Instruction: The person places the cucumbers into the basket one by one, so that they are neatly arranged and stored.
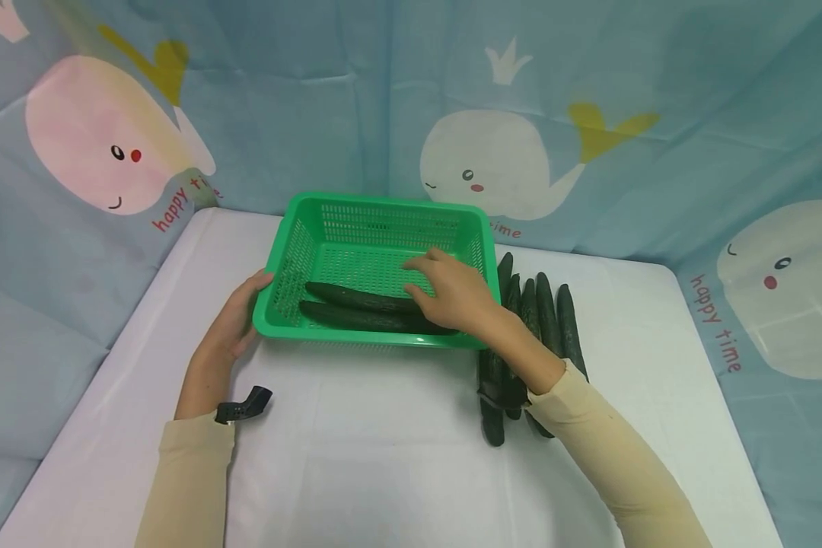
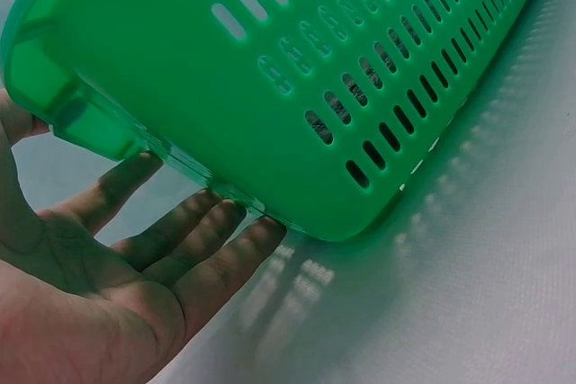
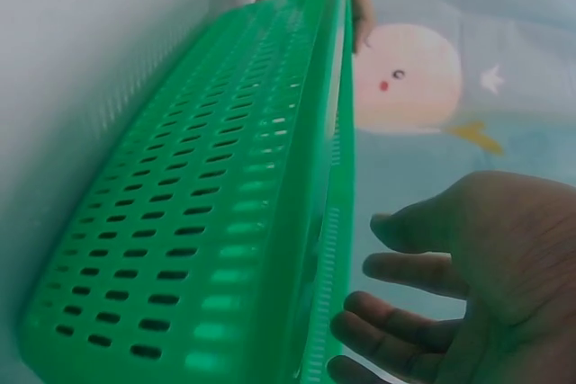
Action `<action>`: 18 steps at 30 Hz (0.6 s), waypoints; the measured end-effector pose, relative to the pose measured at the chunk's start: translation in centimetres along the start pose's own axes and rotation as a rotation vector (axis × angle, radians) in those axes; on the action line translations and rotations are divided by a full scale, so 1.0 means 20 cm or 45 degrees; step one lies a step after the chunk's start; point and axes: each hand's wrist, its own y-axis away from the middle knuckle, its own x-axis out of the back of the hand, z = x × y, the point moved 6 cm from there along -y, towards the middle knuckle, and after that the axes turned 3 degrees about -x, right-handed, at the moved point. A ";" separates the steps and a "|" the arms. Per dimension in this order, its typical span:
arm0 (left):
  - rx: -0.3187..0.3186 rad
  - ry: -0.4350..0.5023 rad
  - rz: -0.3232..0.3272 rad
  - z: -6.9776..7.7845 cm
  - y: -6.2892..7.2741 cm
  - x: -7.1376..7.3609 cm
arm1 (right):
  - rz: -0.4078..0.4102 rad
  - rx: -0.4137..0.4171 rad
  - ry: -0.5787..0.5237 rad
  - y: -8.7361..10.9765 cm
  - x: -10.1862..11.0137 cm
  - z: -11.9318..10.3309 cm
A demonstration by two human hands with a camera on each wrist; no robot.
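A green plastic basket (image 1: 377,340) with slotted walls sits on the table. My left hand (image 1: 236,316) holds its left end, the fingertips against the outer wall (image 2: 270,150) and the thumb at the rim. Two dark green cucumbers (image 1: 356,316) lie side by side along the basket's near side. My right hand (image 1: 455,293) hovers over the basket's right part with fingers spread and bent, holding nothing; it hides the cucumbers' right ends. In the right wrist view its fingers (image 3: 405,325) are apart with bare space between them.
Several more cucumbers (image 1: 548,312) lie in a row on the white table (image 1: 370,457), right of the basket and partly under my right forearm. A blue curtain (image 1: 356,114) with whale prints hangs behind and at the sides. A black wrist device (image 1: 245,406) sticks out from my left wrist.
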 end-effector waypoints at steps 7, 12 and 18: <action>0.019 -0.026 0.023 -0.01 -0.01 -0.01 | 0.026 -0.045 -0.043 0.07 0.04 0.06; 0.020 -0.021 -0.002 -0.01 -0.02 -0.01 | 0.083 -0.074 -0.081 0.12 0.08 0.09; 0.003 0.058 -0.055 -0.01 -0.01 0.00 | 0.142 -0.078 -0.143 0.17 0.11 0.13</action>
